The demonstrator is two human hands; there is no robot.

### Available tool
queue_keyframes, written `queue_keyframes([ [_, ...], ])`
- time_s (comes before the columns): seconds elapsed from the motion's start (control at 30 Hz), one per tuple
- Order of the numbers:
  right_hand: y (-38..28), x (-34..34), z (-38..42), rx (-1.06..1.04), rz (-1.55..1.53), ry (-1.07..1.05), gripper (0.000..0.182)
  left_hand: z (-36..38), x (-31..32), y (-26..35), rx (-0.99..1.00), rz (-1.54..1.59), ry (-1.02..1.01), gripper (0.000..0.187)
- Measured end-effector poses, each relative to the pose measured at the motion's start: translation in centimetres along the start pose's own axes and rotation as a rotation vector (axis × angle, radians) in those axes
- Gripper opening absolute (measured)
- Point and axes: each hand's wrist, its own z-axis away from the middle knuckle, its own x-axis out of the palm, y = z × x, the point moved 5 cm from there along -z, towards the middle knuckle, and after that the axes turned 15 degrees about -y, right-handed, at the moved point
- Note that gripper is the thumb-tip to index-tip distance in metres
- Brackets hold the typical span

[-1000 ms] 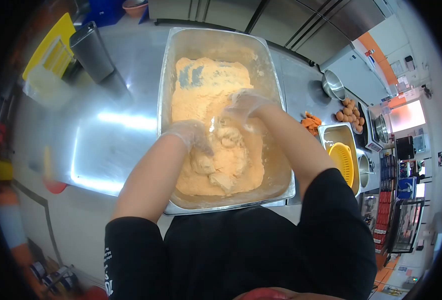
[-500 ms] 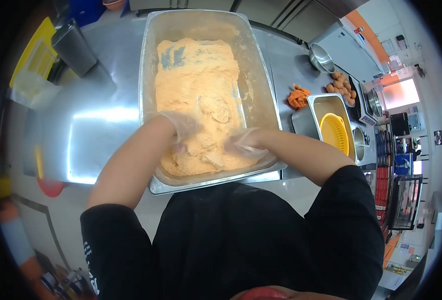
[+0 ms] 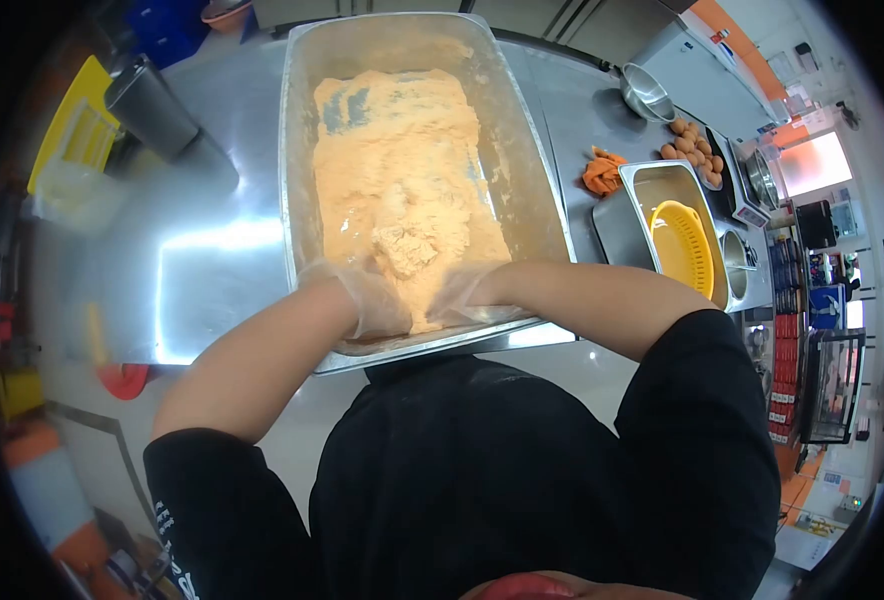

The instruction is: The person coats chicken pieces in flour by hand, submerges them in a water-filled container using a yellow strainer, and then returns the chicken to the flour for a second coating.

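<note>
A deep metal pan (image 3: pixel 522 130) holds a pale orange, floury mixture (image 3: pixel 392 160), loose at the far end and clumped into a lumpy heap (image 3: pixel 407 248) near my hands. My left hand (image 3: pixel 374 300), in a clear plastic glove, is down in the mixture at the pan's near left. Opposite it, my right hand (image 3: pixel 462 296), gloved the same way, reaches in from the right. Both hands touch the near side of the heap, with a narrow strip of mixture between them. The fingers of each are hidden by glove and mixture.
Right of the pan are an orange cloth (image 3: pixel 602 172), brown eggs (image 3: pixel 692 150), a steel bowl (image 3: pixel 646 92) and a metal container (image 3: pixel 630 215) with a yellow basket (image 3: pixel 680 245). At left stand a grey metal canister (image 3: pixel 150 105) and a yellow crate (image 3: pixel 70 125).
Both hands have drawn toward the pan's near edge and closer together. A lumpy heap of mixture now stands just beyond them. The view has shifted slightly.
</note>
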Motion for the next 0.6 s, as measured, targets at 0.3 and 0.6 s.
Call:
queue_keyframes([
  [0.3, 2.8, -8.8, 2.4, 0.199, -0.001, 0.568, 0.032, -1.8, -1.4, -6.1, -0.236, 0.876, 0.428, 0.042],
  [0.6, -0.4, -0.2, 1.4, 0.066, 0.358, -0.297, 0.04, -1.5, 0.8, -0.1, -0.057, 0.072, -0.143, 0.039],
])
